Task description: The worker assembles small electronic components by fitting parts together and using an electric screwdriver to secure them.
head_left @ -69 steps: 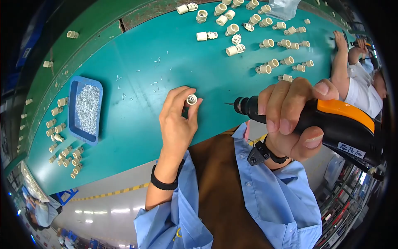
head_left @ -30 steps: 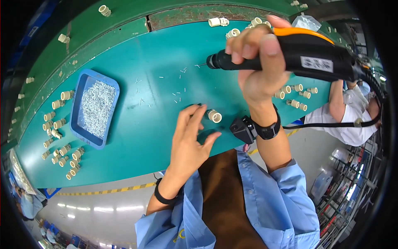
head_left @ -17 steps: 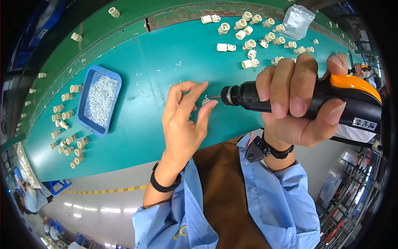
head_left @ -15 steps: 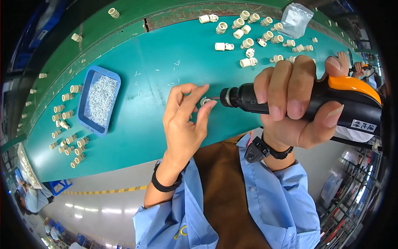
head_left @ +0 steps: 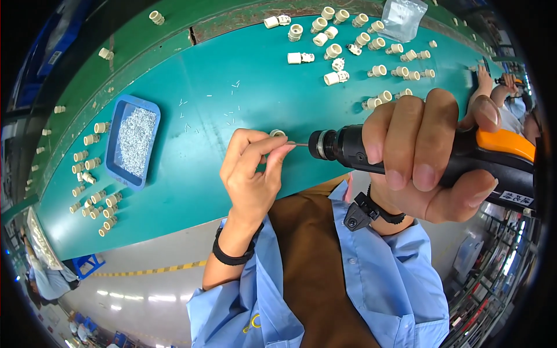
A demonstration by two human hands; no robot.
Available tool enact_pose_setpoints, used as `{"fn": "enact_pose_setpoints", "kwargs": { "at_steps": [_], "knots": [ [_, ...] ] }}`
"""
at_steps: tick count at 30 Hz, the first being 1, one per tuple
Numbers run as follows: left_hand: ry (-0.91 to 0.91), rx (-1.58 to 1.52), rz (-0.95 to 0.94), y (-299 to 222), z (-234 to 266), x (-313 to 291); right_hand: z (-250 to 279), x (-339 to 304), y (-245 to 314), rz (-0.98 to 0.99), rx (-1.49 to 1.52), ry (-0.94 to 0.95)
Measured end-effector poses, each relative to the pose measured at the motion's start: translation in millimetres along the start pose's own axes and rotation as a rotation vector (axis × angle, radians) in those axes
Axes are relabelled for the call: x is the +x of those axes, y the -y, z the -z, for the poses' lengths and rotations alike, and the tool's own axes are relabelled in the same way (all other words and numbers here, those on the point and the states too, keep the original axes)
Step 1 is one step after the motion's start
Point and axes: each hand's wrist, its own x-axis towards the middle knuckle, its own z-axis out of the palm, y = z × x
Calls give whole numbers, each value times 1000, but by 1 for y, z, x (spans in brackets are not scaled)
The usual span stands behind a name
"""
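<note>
My left hand (head_left: 254,171) is closed over the table, thumb and forefinger pinched at the tip of a thin driver bit (head_left: 299,144). Whatever sits between those fingertips is too small to make out. Just behind them shows the round rim of a cream socket-like part (head_left: 277,133); whether the fingers touch it I cannot tell. A black and orange power screwdriver (head_left: 353,146) lies level in my right hand (head_left: 420,153), whose fingers wrap over its body. Its bit points left at my left fingertips.
A blue tray (head_left: 108,162) of small silvery pins or screws stands left, with several loose ones (head_left: 232,110) mid-table. Cream cylindrical parts (head_left: 333,52) stand far right, others (head_left: 114,199) left. A clear plastic bag (head_left: 403,20) lies at the back. Another person's arm (head_left: 483,81) shows far right.
My right hand and the screwdriver have shifted slightly down and right. My left fingertips have moved a little left and now close at the bit's tip.
</note>
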Motion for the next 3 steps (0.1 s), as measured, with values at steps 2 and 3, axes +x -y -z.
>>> {"fn": "enact_pose_setpoints", "kwargs": {
  "at_steps": [2,3],
  "knots": [
    [8,22,2,0,1,-1,0,-1,0,-11,-6,17],
    [20,17,14,0,2,-1,1,-1,1,-20,-16,31]
  ]
}}
